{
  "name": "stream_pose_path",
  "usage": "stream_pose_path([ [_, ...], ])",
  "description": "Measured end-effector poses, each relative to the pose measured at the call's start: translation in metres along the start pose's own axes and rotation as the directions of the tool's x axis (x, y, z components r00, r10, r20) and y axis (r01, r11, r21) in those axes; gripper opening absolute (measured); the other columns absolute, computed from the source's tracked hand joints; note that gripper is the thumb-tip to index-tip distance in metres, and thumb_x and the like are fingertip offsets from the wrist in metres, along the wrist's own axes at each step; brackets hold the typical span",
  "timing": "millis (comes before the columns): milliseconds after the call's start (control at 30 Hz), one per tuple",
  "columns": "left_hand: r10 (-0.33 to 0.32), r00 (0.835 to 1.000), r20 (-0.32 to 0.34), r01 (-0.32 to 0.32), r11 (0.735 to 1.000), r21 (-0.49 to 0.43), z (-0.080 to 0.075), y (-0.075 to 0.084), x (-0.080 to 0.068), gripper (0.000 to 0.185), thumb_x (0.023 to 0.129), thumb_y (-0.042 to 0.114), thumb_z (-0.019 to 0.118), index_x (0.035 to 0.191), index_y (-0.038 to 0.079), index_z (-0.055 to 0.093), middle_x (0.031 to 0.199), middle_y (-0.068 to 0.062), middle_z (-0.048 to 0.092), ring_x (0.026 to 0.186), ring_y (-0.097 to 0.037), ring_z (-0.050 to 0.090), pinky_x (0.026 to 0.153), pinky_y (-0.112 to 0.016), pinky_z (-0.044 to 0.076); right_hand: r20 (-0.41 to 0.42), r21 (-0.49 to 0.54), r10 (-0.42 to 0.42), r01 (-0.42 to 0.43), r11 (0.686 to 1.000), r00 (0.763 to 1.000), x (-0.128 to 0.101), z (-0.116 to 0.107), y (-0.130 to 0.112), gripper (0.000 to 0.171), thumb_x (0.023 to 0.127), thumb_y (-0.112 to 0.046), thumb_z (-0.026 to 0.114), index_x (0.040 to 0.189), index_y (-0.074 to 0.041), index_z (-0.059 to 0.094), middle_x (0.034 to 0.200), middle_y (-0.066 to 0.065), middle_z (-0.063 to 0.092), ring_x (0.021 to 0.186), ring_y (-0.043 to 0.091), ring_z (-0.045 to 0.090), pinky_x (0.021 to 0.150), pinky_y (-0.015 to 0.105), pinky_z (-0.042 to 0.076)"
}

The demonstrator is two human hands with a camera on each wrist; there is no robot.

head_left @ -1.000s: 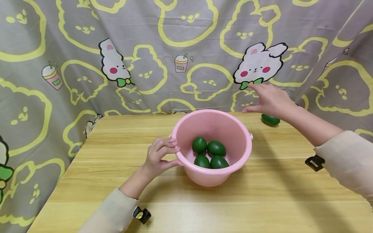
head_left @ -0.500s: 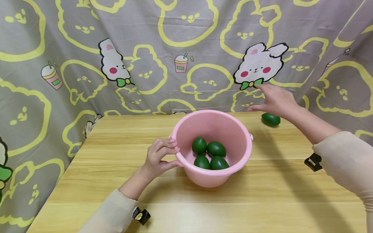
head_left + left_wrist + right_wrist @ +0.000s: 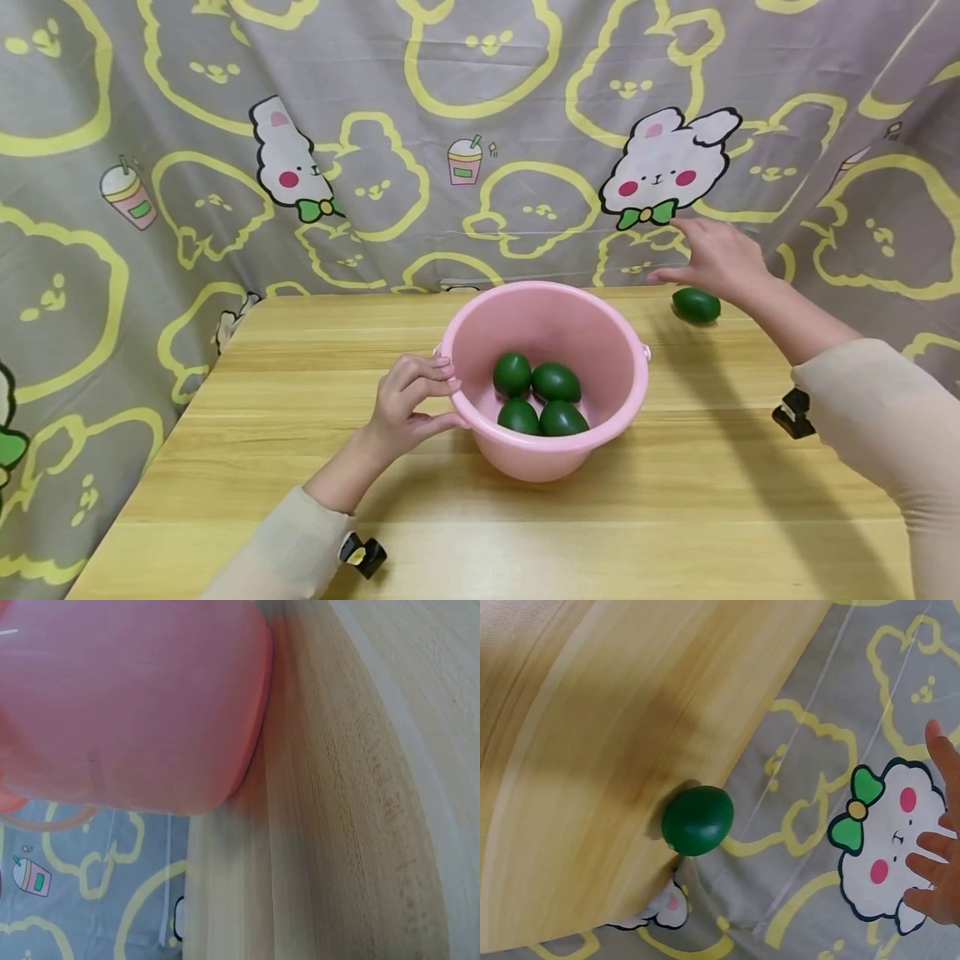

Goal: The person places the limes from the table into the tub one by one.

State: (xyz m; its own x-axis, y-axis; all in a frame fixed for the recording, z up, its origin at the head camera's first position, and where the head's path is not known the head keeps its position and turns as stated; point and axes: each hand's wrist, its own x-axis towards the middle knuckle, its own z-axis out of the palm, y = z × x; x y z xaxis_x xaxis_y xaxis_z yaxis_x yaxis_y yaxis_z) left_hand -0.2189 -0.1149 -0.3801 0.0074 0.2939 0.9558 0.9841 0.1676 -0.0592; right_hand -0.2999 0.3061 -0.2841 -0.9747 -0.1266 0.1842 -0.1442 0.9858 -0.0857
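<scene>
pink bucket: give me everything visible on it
The bucket is round, pink and looks like smooth glossy plastic, with a rolled rim, walls tapering to a narrower base and a small lug on each side of the rim. It stands upright near the middle of the wooden table. Four dark green avocados lie clustered on its bottom. The left hand grips its near-left rim, thumb under the lip. The right hand is well clear of it, above a fifth avocado at the table's far edge.

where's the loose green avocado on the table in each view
Head: green avocado at the table's far right, just below the right hand.
Left wrist: not in view; only the pink bucket.
Right wrist: centre, at the table edge.
Shared landmark: the white bunny print.
</scene>
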Motion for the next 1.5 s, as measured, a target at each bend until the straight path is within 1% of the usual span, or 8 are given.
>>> stream_pose_path([
  [300, -0.004, 1.000, 0.000, 0.004, 1.000, 0.002, 0.000, 0.000, 0.000, 0.045, 0.080, 0.043, 0.070, 0.084, -0.002, 0.068, 0.085, -0.013, 0.060, 0.085, -0.030, 0.059, 0.092, -0.031, 0.055, -0.028, -0.002, 0.026, -0.027, 1.000, 0.999, 0.001, 0.011, 0.017, 0.101, 0.075, -0.075, 0.055, 0.145, -0.005, 0.033, 0.137, 0.029, 0.042, 0.119, 0.052, 0.039, 0.075, 0.066, 0.047],
  [500, 0.000, 1.000, 0.001, 0.000, 1.000, 0.001, -0.002, 0.000, 0.001, 0.045, 0.080, 0.042, 0.070, 0.085, -0.003, 0.068, 0.084, -0.013, 0.060, 0.085, -0.030, 0.059, 0.091, -0.031, 0.055, -0.005, -0.011, 0.065, -0.065, 0.998, 0.998, 0.003, 0.017, 0.025, 0.103, 0.076, -0.077, 0.051, 0.146, -0.004, 0.031, 0.141, 0.030, 0.038, 0.124, 0.056, 0.032, 0.090, 0.072, 0.039],
  [700, -0.012, 1.000, 0.012, 0.012, 1.000, -0.002, -0.003, -0.001, 0.002, 0.044, 0.081, 0.042, 0.070, 0.086, -0.003, 0.068, 0.085, -0.013, 0.060, 0.084, -0.031, 0.059, 0.092, -0.031, 0.054, -0.012, -0.003, 0.087, -0.087, 0.996, 0.996, 0.003, 0.023, 0.035, 0.100, 0.078, -0.075, 0.052, 0.146, -0.004, 0.031, 0.141, 0.031, 0.038, 0.128, 0.052, 0.030, 0.103, 0.069, 0.028],
  [933, -0.030, 0.999, 0.031, 0.030, 1.000, -0.002, -0.004, -0.002, 0.001, 0.044, 0.081, 0.043, 0.070, 0.086, -0.001, 0.068, 0.086, -0.012, 0.060, 0.086, -0.029, 0.059, 0.092, -0.030, 0.054, -0.013, -0.004, 0.117, -0.117, 0.993, 0.993, 0.003, 0.032, 0.044, 0.100, 0.078, -0.075, 0.051, 0.144, -0.003, 0.031, 0.138, 0.032, 0.039, 0.124, 0.056, 0.032, 0.098, 0.072, 0.032],
  [1067, -0.020, 1.000, 0.024, 0.020, 1.000, 0.003, -0.004, -0.001, 0.000, 0.044, 0.080, 0.043, 0.070, 0.085, -0.001, 0.068, 0.085, -0.012, 0.061, 0.086, -0.029, 0.059, 0.092, -0.031, 0.055, -0.001, 0.017, 0.119, -0.119, 0.993, 0.993, 0.004, 0.041, 0.049, 0.100, 0.079, -0.074, 0.052, 0.143, 0.000, 0.031, 0.137, 0.034, 0.038, 0.125, 0.053, 0.033, 0.107, 0.069, 0.022],
  [1133, -0.013, 1.000, 0.018, 0.013, 1.000, 0.004, -0.004, -0.001, 0.000, 0.044, 0.080, 0.042, 0.070, 0.085, -0.002, 0.068, 0.085, -0.012, 0.061, 0.086, -0.029, 0.060, 0.091, -0.032, 0.055, 0.008, 0.024, 0.127, -0.127, 0.992, 0.992, 0.004, 0.046, 0.051, 0.099, 0.079, -0.072, 0.054, 0.143, 0.001, 0.031, 0.137, 0.035, 0.038, 0.125, 0.053, 0.033, 0.108, 0.068, 0.021],
  [1300, -0.018, 1.000, 0.022, 0.018, 1.000, 0.009, -0.005, -0.001, -0.001, 0.045, 0.080, 0.043, 0.070, 0.085, -0.001, 0.068, 0.086, -0.012, 0.061, 0.086, -0.029, 0.060, 0.091, -0.031, 0.055, 0.023, 0.027, 0.153, -0.154, 0.988, 0.988, 0.006, 0.056, 0.052, 0.098, 0.079, -0.071, 0.056, 0.143, -0.001, 0.032, 0.136, 0.034, 0.039, 0.124, 0.055, 0.032, 0.104, 0.071, 0.025],
  [1500, -0.012, 1.000, 0.025, 0.012, 1.000, 0.002, -0.004, -0.001, 0.000, 0.045, 0.080, 0.043, 0.070, 0.085, -0.001, 0.068, 0.086, -0.012, 0.061, 0.086, -0.029, 0.060, 0.091, -0.031, 0.055, 0.055, 0.027, 0.200, -0.202, 0.979, 0.978, 0.003, 0.063, 0.058, 0.106, 0.074, -0.081, 0.048, 0.144, -0.003, 0.032, 0.137, 0.033, 0.039, 0.116, 0.059, 0.034, 0.085, 0.074, 0.037],
])
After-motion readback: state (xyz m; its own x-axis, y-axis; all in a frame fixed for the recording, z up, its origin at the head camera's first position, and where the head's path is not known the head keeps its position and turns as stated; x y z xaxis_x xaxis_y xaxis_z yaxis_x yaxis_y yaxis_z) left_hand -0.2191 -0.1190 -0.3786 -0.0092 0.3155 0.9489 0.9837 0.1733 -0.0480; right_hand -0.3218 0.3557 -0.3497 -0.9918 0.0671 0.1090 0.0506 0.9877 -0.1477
